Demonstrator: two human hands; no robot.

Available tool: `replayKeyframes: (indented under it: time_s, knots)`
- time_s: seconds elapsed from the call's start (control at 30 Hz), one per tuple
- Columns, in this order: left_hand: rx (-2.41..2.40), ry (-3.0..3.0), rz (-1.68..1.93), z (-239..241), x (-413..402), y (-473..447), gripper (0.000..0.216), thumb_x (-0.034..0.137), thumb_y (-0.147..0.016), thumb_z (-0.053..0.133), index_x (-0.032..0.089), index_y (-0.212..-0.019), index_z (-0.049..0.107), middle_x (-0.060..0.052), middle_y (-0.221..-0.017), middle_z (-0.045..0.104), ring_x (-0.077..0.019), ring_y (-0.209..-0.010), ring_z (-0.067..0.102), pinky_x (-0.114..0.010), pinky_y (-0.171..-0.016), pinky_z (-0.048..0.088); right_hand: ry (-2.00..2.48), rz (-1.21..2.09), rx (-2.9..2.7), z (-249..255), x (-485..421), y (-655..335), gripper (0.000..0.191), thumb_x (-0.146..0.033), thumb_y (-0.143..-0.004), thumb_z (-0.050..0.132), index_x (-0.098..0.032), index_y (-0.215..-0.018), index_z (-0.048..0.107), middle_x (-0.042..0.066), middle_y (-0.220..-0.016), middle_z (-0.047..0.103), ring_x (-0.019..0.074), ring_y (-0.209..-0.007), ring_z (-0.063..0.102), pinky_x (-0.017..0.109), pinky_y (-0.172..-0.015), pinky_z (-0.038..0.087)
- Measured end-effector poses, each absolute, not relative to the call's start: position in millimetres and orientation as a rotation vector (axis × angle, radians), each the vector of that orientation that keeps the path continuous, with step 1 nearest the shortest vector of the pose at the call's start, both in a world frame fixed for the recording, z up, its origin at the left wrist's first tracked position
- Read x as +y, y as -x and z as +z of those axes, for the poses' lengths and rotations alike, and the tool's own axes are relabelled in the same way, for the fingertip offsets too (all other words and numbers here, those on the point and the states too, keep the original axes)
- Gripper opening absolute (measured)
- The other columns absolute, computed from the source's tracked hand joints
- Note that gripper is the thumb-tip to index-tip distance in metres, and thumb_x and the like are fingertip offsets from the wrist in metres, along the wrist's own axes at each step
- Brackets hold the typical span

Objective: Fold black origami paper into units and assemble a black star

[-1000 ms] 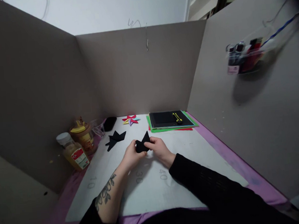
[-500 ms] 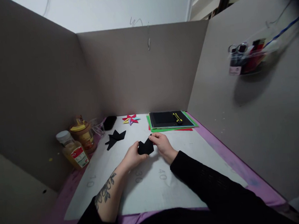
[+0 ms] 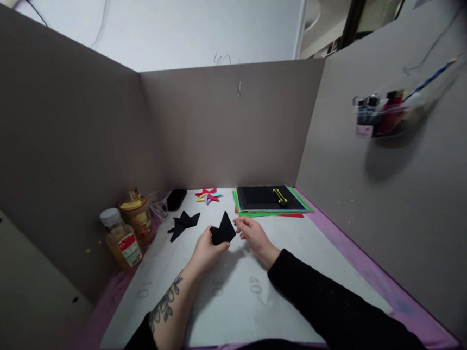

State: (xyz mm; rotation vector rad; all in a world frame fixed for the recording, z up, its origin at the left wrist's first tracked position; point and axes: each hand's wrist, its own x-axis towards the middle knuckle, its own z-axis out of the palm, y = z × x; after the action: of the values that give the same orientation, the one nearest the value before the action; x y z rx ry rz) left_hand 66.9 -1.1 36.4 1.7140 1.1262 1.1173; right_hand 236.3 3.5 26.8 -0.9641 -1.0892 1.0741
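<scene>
Above the white sheet, my left hand is closed on a folded black paper piece, thumb below it, with one pointed flap standing up. My right hand is just to the right of this piece, fingers loosely curved and a little apart, with nothing visible between them. Farther back on the left lies another black folded paper shape with several points. Beyond it sits a multicoloured paper star.
At the back right lies a stack of coloured paper with a yellow-and-black tool on top. A glue bottle, a brown jar and a clear cup line the left. Grey panels surround the table; a clear holder hangs right.
My right hand has let go of the black paper piece and moved slightly away. The piece's right flap now points higher. The camera view has tilted up a little.
</scene>
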Motion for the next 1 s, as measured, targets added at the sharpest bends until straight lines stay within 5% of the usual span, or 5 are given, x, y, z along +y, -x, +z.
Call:
replayKeyframes:
  time_s: [0.2,0.63,1.0]
  knots:
    - [1.153,-1.706,1.189,39,1,-66,0.032,0.026,-0.061,0.072,0.016,-0.085,0.053,0.000,-0.076,0.062,-0.0179,-0.071,0.058,-0.027,-0.062,0.042,0.997,1.203,-1.277,19,-7,-217,0.022,-0.034,-0.065,0.068,-0.016,-0.060,0.057,-0.005,-0.051,0.048,0.0084,-0.047,0.037,0.023,-0.047,0.028]
    - [1.132,-1.637,1.084,32,2,-68,0.029,0.029,-0.060,0.073,0.017,-0.081,0.056,0.005,-0.055,0.056,-0.0105,-0.047,0.048,-0.021,-0.048,0.031,1.021,1.113,-0.909,22,5,-229,0.027,-0.035,-0.058,0.071,-0.018,-0.059,0.050,-0.005,-0.050,0.046,0.0084,-0.046,0.037,0.024,-0.047,0.027]
    - [1.167,-1.652,1.127,25,5,-66,0.041,0.023,-0.057,0.073,0.020,-0.094,0.055,0.001,-0.074,0.063,-0.0149,-0.067,0.057,-0.025,-0.061,0.040,0.996,1.095,-0.813,19,12,-245,0.031,-0.035,-0.054,0.074,-0.019,-0.059,0.048,-0.006,-0.047,0.045,0.0083,-0.045,0.037,0.024,-0.045,0.026]
